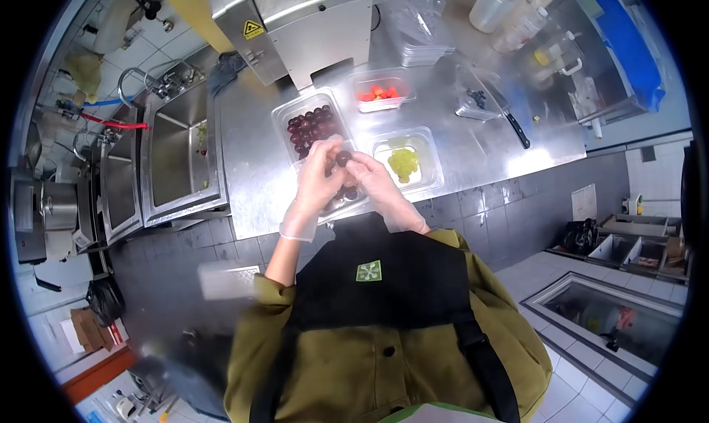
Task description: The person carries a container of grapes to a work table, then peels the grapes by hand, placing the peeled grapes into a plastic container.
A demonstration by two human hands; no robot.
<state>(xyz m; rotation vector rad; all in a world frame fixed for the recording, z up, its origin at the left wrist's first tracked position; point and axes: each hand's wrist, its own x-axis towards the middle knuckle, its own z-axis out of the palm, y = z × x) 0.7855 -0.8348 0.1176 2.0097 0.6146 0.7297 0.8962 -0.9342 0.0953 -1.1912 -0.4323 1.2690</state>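
Both my hands wear clear plastic gloves and meet over the near end of a clear tray [279, 120] of dark red grapes [310, 127]. A single dark grape [343, 158] sits between the fingertips of my left hand [319, 179] and my right hand [375, 181]; both hands are closed around it. More dark fruit shows below my hands, partly hidden by them. Just right of my right hand is a clear container [432, 173] with green fruit pieces [403, 164].
Behind stands a clear container of cut red fruit [378, 93], below a steel machine [317, 31]. To the right lie a black-handled knife [517, 130] and a container of dark berries [476, 99]. Stacked clear containers [425, 50] are at the back; a steel sink [177, 153] is left.
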